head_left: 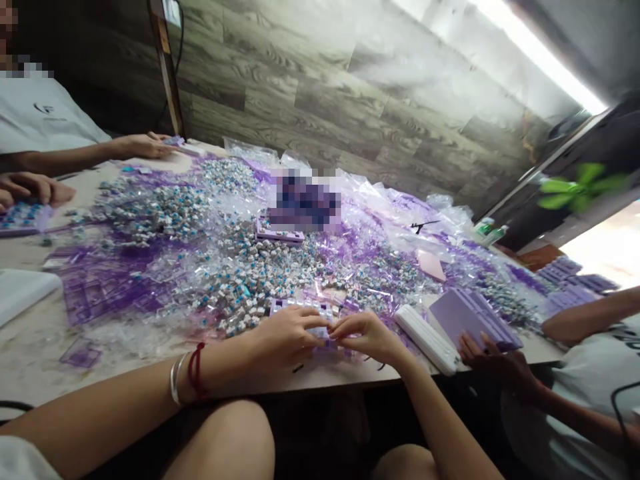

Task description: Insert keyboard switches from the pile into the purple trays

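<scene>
Hiding much of a lavender panel (300,305), left hand (287,335) and right hand (371,337) loosely curled, hold on anything unclear.

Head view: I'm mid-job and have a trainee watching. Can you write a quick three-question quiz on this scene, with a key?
1. Which of the camera wearer's wrists carries the silver bangle?

2. True or false: the green fan shows at the right side of the picture.

3. What are the fingers of the wearer's left hand and right hand nearest to?
A) The pink card
B) The lavender frame
C) The white case at the table's left edge

Key: 1. The left wrist. 2. True. 3. B.
</scene>
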Demonstrator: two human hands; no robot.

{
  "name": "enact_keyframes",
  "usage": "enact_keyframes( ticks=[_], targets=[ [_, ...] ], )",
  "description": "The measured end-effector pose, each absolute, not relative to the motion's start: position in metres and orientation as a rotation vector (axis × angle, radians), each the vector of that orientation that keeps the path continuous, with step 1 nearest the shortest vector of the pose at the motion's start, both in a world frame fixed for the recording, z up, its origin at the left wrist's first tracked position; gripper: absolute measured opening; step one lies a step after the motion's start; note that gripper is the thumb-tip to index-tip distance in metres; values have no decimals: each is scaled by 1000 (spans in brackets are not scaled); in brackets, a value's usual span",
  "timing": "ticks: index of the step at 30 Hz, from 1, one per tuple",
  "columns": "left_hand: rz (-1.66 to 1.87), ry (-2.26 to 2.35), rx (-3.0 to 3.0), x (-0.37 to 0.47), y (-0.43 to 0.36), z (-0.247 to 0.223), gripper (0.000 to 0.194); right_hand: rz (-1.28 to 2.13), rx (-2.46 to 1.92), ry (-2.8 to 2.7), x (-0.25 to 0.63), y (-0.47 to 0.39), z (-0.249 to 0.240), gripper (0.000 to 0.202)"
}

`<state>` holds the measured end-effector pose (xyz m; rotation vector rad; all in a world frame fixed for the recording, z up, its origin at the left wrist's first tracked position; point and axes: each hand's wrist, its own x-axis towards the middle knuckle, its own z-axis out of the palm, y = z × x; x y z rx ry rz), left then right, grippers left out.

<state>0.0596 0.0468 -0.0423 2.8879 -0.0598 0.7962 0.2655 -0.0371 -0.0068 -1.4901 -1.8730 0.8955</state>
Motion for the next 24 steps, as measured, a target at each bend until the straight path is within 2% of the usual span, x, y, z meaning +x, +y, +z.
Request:
enact_keyframes(
  ticks=[2,5,9,11,15,24],
  targets=[
    [856,-71,2896,60,50,-45,20,798,-1555,-1703,273,-20,-11,21],
    [882,-95,2933,60,53,-47,18,268,-1792,-1536,283,24,-15,22],
    [975,-45,2938,58,51,-47,22,89,-1876,-1448,298,93,-17,37],
    [984,2,2985,57,49,-45,20,98,-1892,-1466,307,120,-19,39],
    [974,33,3039,56,48,-43,13,197,-1927,-1549,321,146,-24,28],
    [941,22,2967,57,49,-47,10,476,-1854,-1579,326,108,-21,18]
  ],
)
